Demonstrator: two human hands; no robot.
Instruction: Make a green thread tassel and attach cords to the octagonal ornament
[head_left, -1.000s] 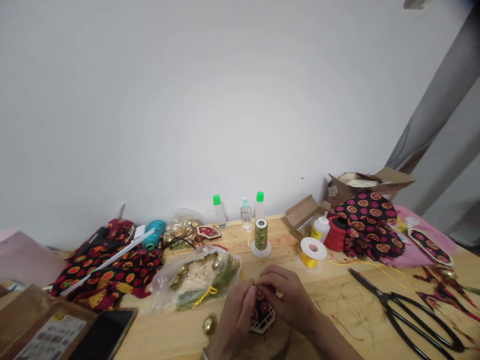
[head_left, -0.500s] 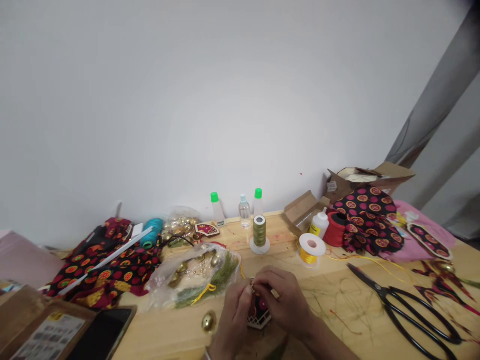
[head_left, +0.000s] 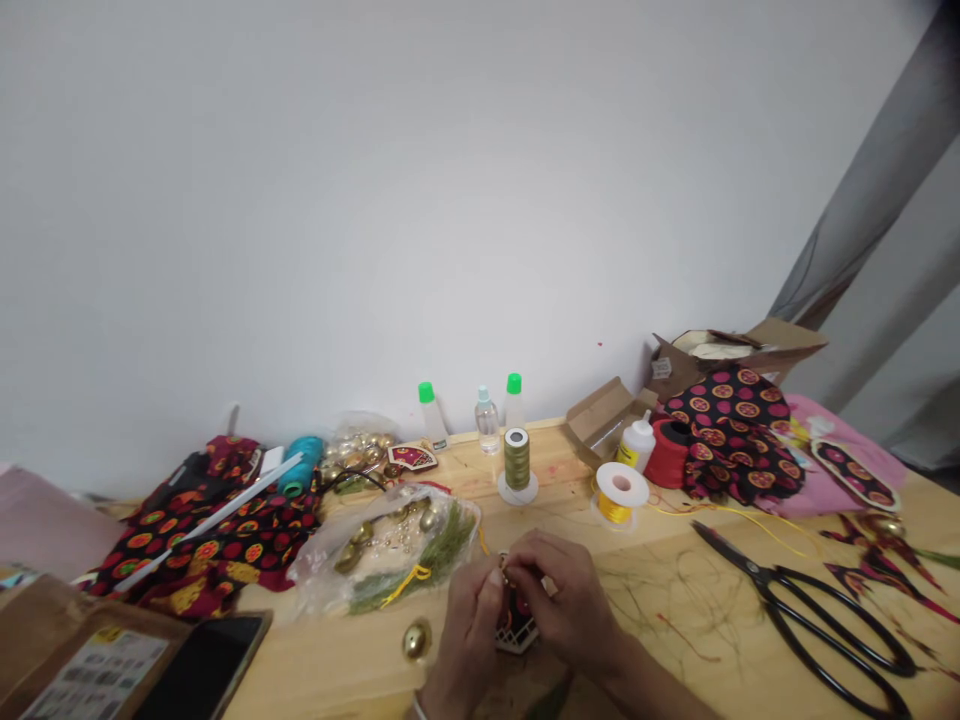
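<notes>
1. The left hand (head_left: 466,625) stood at the bottom edge of the view with its back toward the camera, its fingers (head_left: 489,588) bent and pinched at the tips.
2. The right hand (head_left: 564,602) lay just beside it, fingers curled inward and pinched, its forearm (head_left: 660,690) slanting off to the lower right.
3. The fingertips of both hands met.

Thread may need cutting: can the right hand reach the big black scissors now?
Probably yes: the large black metal scissors lie right of the right hand, only loose threads between, though it grips a small patterned ornament.
</notes>
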